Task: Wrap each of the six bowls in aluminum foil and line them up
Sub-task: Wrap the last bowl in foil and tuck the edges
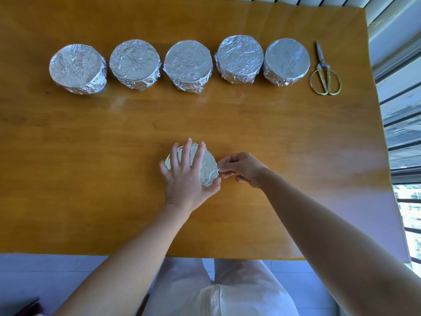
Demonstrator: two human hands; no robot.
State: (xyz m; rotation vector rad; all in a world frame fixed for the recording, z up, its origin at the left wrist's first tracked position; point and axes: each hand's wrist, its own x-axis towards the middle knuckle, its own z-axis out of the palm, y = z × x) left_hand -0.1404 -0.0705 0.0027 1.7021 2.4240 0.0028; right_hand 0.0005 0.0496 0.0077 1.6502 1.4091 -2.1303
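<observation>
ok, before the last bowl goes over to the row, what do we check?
1. Sixth bowl top foiled: ok where it shows.
2. Its side foil tucked: cannot tell; right hand pinches the foil at its right edge.
3. Bowl steadied: ok, left hand lies flat on top.
4. Five wrapped bowls in a line: ok.
5. Room at the row's right end: not ok, scissors lie beside it.
6. Room at the left end: ok, bare table there.

I see bare forearms (127,254) behind both hands (185,179); nearer me than the hands, white trousers (227,293) with a stitched seam.
</observation>
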